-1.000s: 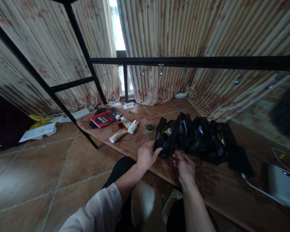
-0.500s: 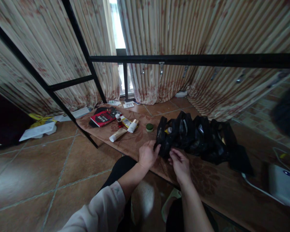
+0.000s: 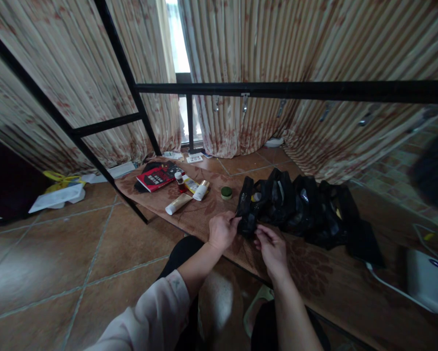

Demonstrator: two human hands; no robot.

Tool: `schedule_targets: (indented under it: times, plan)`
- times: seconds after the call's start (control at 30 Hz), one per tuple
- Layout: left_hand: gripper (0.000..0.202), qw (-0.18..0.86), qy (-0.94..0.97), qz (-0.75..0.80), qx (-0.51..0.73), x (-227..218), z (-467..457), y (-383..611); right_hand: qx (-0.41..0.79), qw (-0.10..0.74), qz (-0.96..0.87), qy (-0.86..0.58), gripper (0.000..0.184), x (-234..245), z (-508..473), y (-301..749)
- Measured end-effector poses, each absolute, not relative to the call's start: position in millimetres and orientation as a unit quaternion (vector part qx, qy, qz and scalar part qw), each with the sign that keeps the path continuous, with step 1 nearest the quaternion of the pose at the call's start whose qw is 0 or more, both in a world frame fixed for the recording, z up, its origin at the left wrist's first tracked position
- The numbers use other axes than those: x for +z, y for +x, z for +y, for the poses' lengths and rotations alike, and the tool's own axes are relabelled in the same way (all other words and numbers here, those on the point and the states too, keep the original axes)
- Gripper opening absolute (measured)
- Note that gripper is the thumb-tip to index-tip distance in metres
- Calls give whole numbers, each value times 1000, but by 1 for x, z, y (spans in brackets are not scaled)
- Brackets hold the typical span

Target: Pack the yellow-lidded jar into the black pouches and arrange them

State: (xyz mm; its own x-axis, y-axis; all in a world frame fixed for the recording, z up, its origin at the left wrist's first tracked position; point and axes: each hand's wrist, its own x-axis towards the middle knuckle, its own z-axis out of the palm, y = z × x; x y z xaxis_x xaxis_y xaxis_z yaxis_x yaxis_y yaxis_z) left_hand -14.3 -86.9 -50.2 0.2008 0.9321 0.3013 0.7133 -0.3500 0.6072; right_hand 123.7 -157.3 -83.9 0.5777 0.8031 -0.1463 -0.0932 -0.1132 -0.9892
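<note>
A black organizer bag with several see-through pockets [image 3: 288, 200] lies lengthwise on the brown patterned mat [image 3: 204, 217]. My left hand [image 3: 223, 230] pinches the near left edge of its end pocket between thumb and fingers. At the near side of the same pocket, my right hand [image 3: 272, 246] has its thumb and fingertips closed on the black fabric. Small items show inside some pockets, too dark to name. Just beyond my left hand stands a small round jar with a green lid [image 3: 226, 193].
Left on the mat are a red and black book [image 3: 156, 178], a small bottle [image 3: 180, 182], a white-capped beige tube [image 3: 178, 204] and a white tube [image 3: 200, 190]. A white device [image 3: 428, 282] with a cable sits right. A black metal frame [image 3: 277, 91] crosses before the curtains.
The end pocket has shifted slightly under my fingers, and my left hand has moved a little left. The other things lie as before.
</note>
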Motion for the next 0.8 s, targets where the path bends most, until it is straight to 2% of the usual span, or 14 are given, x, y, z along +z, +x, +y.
schedule_targets:
  times: [0.23, 0.4, 0.5, 0.8]
  plan:
    - [24, 210, 740, 538, 344, -51, -80, -18, 360, 599, -294, -652, 44, -90, -155, 124]
    - [14, 256, 750, 494, 358, -56, -84, -27, 354, 594, -294, -660, 41, -94, -155, 125]
    - [22, 273, 752, 480, 360, -63, -90, -32, 351, 593, -293, -663, 42, -94, -155, 125]
    - [17, 253, 755, 502, 336, -71, -93, -28, 351, 577, -303, -672, 40, -98, -154, 127]
